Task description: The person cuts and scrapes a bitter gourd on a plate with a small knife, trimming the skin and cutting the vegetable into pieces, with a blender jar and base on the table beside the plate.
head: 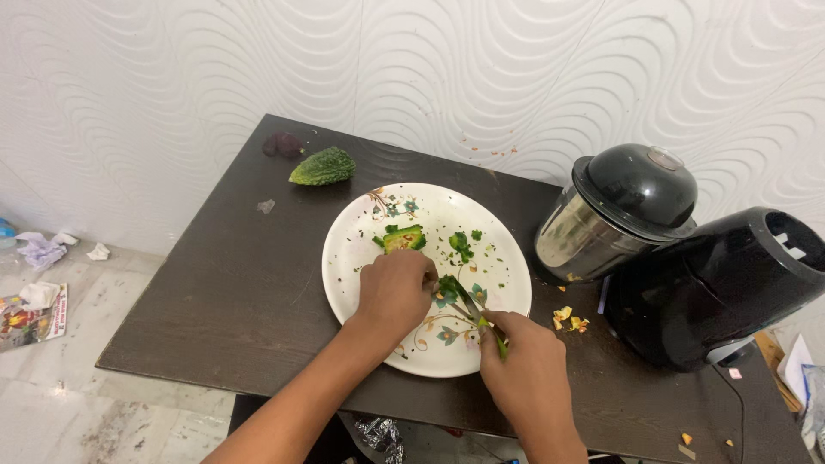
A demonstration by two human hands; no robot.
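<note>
Cutting a green vegetable piece on the floral plate, seen from the head camera

Left hand is curled shut over a green vegetable piece on the white plate, pinning it; right hand is closed around a knife laid across it. I'd keep the knuckles ahead of the blade and cut slowly, as the plate could slide on the dark table. A whole bitter gourd lies well apart, the mixer jar at the right
</note>
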